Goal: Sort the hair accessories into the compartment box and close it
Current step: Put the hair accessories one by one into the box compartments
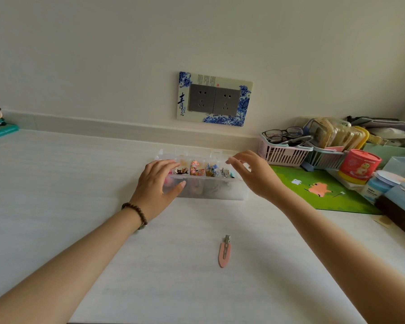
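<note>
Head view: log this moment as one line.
left hand holds clear plastic compartment box; right hand hovers empty; lid open; pink hair clip on white table

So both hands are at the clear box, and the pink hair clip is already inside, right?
No. The head view shows the pink hair clip lying on the table, outside the compartment box. The left hand and right hand are at the box.
</note>
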The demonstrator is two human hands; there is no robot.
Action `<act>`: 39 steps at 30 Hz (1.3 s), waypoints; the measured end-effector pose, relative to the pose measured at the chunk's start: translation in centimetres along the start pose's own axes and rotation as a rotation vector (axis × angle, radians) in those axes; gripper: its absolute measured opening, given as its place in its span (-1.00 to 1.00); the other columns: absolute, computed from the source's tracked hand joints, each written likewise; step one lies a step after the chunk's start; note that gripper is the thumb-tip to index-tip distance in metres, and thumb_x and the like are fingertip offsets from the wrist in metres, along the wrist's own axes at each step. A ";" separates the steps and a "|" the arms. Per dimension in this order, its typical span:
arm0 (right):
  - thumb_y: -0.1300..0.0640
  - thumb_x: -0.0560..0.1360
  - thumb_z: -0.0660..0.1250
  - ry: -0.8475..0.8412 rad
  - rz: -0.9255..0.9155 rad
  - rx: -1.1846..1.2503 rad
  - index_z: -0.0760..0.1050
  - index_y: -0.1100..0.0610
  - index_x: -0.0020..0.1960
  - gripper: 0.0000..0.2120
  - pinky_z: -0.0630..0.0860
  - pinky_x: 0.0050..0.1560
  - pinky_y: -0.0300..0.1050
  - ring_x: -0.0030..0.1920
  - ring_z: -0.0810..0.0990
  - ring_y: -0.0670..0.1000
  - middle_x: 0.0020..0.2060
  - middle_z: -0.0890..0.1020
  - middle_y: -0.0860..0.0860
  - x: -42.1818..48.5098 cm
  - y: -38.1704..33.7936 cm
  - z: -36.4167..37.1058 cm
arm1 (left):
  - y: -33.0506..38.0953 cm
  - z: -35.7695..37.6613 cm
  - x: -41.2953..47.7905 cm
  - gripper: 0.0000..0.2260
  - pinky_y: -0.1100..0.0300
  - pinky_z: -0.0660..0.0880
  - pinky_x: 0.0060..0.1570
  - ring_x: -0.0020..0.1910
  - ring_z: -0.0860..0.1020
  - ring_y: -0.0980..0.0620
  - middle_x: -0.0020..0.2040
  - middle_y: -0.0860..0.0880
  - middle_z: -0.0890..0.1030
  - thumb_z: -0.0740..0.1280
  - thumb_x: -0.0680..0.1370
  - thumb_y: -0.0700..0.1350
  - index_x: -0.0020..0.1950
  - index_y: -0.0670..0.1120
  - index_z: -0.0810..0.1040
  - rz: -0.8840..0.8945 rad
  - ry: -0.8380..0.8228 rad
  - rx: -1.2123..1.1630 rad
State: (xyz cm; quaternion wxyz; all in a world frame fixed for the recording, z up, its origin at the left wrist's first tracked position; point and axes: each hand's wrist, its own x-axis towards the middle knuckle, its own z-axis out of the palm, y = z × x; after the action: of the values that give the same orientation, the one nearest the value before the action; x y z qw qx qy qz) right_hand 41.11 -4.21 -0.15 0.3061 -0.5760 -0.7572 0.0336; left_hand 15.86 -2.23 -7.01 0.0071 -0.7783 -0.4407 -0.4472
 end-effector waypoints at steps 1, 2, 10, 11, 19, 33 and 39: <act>-0.08 0.54 0.19 0.014 -0.007 0.103 0.58 0.05 0.07 -0.71 0.47 -0.04 -0.17 -0.02 0.54 -0.10 0.04 0.60 -0.06 -1.0 -0.6 -0.2 | 0.0 0.0 0.0 -0.48 0.14 0.22 0.30 0.28 0.28 0.04 0.26 0.00 0.46 0.15 0.43 0.23 0.27 -0.04 0.43 0.003 0.004 0.001; -0.05 0.52 0.24 -0.021 -0.022 0.178 0.59 0.02 0.03 -0.77 0.46 -0.11 -0.21 -0.08 0.55 -0.13 -0.01 0.62 -0.09 -2.2 -1.0 -0.3 | 0.0 0.0 0.0 -0.49 0.14 0.22 0.31 0.27 0.28 0.04 0.26 0.00 0.46 0.15 0.43 0.22 0.27 -0.04 0.43 0.003 0.006 0.001; 0.01 0.34 0.50 -0.604 -0.076 0.278 0.61 -0.14 0.01 -0.75 0.39 0.00 -0.29 -0.07 0.48 -0.15 -0.05 0.52 -0.10 -8.9 -1.0 0.2 | -0.1 0.2 0.0 -0.51 0.07 0.25 0.30 0.26 0.31 -0.02 0.24 -0.03 0.48 0.16 0.44 0.21 0.25 -0.04 0.45 0.016 0.005 0.019; 0.03 0.33 0.51 -0.594 -0.072 0.297 0.62 -0.12 -0.01 -0.75 0.39 0.03 -0.27 -0.03 0.49 -0.12 -0.05 0.50 -0.10 -9.0 -1.0 0.3 | -0.1 0.2 0.0 -0.51 0.10 0.23 0.30 0.26 0.31 -0.02 0.24 -0.03 0.48 0.16 0.44 0.21 0.24 -0.04 0.45 0.012 0.001 0.018; 0.01 0.34 0.50 -0.527 -0.010 0.377 0.57 0.06 -0.22 -0.84 0.38 -0.22 -0.16 -0.30 0.43 -0.09 -0.31 0.60 0.03 -9.4 -0.6 0.6 | -0.1 0.1 0.0 -0.52 0.08 0.25 0.28 0.25 0.32 -0.05 0.24 -0.05 0.49 0.16 0.44 0.20 0.23 -0.05 0.46 0.009 -0.006 0.024; -0.06 0.30 0.51 0.260 0.342 0.347 0.51 0.14 -0.17 -0.68 0.57 -0.10 -0.04 -0.22 0.58 -0.02 -0.28 0.61 -0.01 2.0 0.2 1.0 | 0.1 0.0 0.0 -0.51 0.08 0.25 0.30 0.27 0.31 -0.02 0.25 -0.04 0.48 0.15 0.43 0.22 0.23 -0.04 0.47 -0.003 -0.008 0.014; -0.08 0.46 0.32 0.250 0.275 0.217 0.58 0.11 -0.18 -0.74 0.48 -0.19 -0.10 -0.21 0.56 -0.03 -0.28 0.62 -0.04 2.0 0.6 2.1 | 0.0 0.1 0.0 -0.52 0.14 0.22 0.29 0.26 0.28 0.04 0.24 -0.02 0.48 0.16 0.43 0.21 0.23 -0.04 0.47 -0.002 -0.003 0.009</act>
State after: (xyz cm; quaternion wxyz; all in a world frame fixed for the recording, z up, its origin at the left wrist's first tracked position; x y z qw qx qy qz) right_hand 40.28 -1.64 -1.21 0.4504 -0.6371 -0.6197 0.0849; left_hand 15.91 -2.16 -7.02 0.0095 -0.7784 -0.4436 -0.4441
